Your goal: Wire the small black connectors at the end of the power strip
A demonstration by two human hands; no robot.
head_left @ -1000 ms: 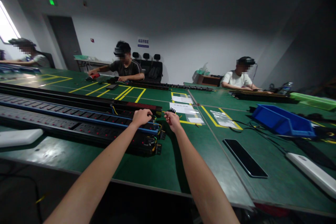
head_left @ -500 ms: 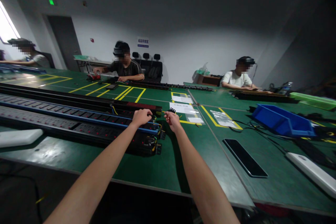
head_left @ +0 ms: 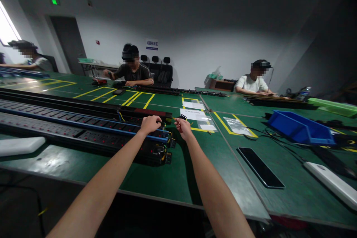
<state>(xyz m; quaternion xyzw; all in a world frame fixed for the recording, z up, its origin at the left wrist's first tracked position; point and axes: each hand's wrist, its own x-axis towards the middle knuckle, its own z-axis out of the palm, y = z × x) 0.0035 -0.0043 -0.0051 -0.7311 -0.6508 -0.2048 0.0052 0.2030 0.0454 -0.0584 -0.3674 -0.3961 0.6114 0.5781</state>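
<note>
Several long black power strips (head_left: 106,138), some edged in blue, lie side by side on the green table. Loose coloured wires and black end pieces stick out at their right ends. My left hand (head_left: 150,124) rests over the end of one strip, its fingers curled down around it. Just to the right, my right hand (head_left: 183,128) is closed in a pinch, off the strip's end. A small black toothed connector (head_left: 183,116) shows at its fingertips, with a short yellow-green wire (head_left: 173,119) between the two hands. The exact grip is too small to make out.
A dark phone (head_left: 260,167), a white power bank (head_left: 331,184) with cables and a blue bin (head_left: 301,128) lie to the right. Papers (head_left: 195,114) sit ahead within yellow tape. A white object (head_left: 22,146) is at left. Three people sit across the table.
Both of my hands keep their places and grip. Across the table, the co-worker in the dark shirt has raised one hand off the red tool.
</note>
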